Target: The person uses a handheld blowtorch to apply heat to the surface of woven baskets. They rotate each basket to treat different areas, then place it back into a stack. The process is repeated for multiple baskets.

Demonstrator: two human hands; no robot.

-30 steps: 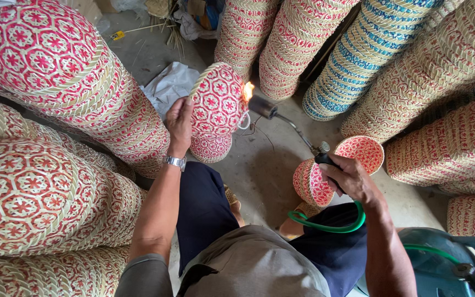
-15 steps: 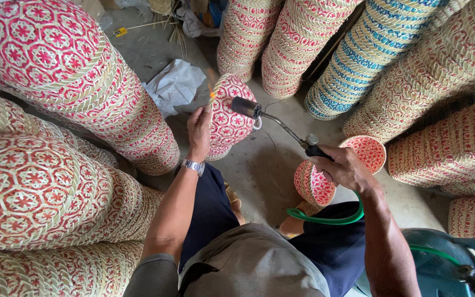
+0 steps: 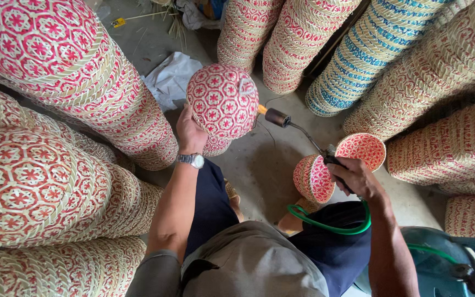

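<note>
Woven basket [image 3: 222, 100], red-and-natural, domed: held aloft over floor [image 3: 259, 165], left hand [image 3: 191, 132] fingers closed on lower edge. Likely light, stiff, scorchable; grip rim. Right hand [image 3: 353, 177] fingers closed round gas torch [image 3: 298, 129], nozzle beside basket.

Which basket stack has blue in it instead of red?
The blue stack leaning at the upper right, beyond the torch; every other stack is red and tan.
</note>
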